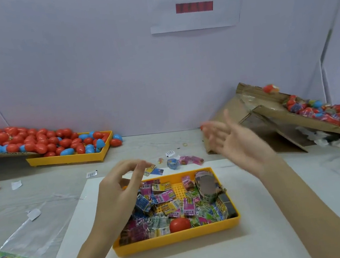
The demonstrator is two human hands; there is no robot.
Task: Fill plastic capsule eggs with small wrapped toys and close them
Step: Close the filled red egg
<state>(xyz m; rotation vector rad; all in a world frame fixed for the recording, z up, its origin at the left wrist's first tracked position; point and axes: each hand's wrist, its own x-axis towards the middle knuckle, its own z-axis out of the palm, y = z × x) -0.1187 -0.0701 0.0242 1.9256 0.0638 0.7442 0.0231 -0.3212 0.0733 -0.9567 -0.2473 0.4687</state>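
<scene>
A yellow tray [180, 238] in front of me holds several small wrapped toys [165, 197] and one red capsule egg [179, 224] near its front edge. My left hand [117, 193] hovers over the tray's left side, its fingers loosely curved, and I see nothing held between them. My right hand [234, 141] is raised to the right of the tray, blurred, palm facing left and fingers spread straight. A small red spot [202, 127] shows at its fingertips; I cannot tell what it is.
A second yellow tray [66, 158] at the back left overflows with red and blue eggs [35, 139]. A tilted cardboard box [271, 112] at the right holds wrapped eggs [326, 113]. Loose toys [172, 163] lie behind the near tray. A clear plastic bag [27, 236] lies at the left.
</scene>
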